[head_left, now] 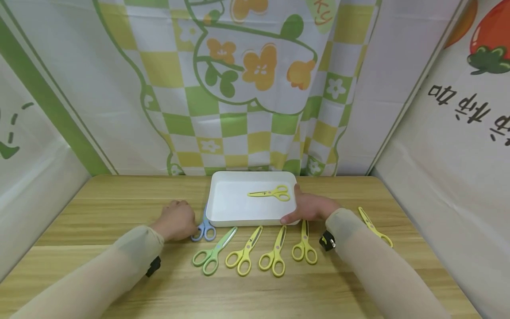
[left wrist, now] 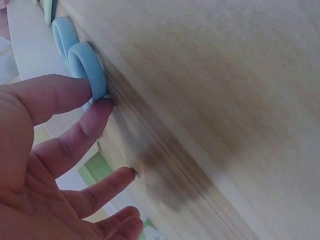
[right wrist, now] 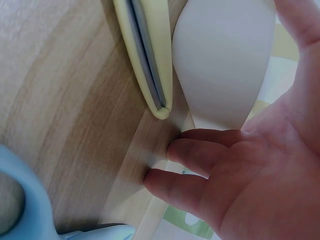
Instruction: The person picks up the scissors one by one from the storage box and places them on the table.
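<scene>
My left hand [head_left: 177,219] is by the front left corner of a white tray [head_left: 227,199]. Its thumb and index finger pinch a handle loop of blue scissors [left wrist: 97,72], and the other fingers are spread apart. The blades of these scissors are partly hidden by the tray. My right hand [head_left: 308,206] holds the tray's right end, thumb at the front corner and fingers along the side. Yellow scissors [head_left: 271,193] lie inside the tray, handles to the right. Just in front of it, yellow scissors [head_left: 304,248] point their tip toward my right hand.
Green scissors [head_left: 214,252] and yellow scissors [head_left: 245,252] lie in a row with further yellow scissors [head_left: 275,252] before the tray. Yellow scissors [head_left: 374,227] lie far right. A blue handle [right wrist: 35,200] shows in the right wrist view. A patterned curtain [head_left: 239,133] hangs behind.
</scene>
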A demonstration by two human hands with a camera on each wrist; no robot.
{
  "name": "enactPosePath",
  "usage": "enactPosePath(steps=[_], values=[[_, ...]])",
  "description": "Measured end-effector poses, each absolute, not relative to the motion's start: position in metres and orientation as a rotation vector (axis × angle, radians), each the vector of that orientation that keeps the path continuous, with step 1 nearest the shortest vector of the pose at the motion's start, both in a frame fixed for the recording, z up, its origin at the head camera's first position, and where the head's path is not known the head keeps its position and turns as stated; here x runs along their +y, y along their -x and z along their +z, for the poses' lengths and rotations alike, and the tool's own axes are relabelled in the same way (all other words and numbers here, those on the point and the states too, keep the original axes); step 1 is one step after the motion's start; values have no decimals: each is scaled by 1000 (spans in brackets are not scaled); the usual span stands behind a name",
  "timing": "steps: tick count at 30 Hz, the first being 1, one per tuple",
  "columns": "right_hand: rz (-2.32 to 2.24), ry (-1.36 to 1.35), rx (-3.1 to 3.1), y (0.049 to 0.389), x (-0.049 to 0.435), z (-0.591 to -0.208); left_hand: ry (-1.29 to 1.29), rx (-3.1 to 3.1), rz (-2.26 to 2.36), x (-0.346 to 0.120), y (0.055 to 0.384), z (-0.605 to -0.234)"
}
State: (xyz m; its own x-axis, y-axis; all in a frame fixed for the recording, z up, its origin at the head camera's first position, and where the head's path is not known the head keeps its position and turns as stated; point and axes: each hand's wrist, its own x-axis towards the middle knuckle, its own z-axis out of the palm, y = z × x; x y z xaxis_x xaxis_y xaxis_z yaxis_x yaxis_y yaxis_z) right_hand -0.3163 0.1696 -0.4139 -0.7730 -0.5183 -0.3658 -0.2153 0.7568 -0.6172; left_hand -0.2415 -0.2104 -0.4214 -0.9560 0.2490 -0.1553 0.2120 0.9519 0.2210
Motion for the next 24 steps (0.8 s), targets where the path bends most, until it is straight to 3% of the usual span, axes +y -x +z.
enactPosePath(steps=[12,24], values=[[-757,548,2436,318,170,-417,-325,2994,403,-209,249,-416],[-720,540,2453,317,169,-415,-865,2871,258,-153,276,-401]])
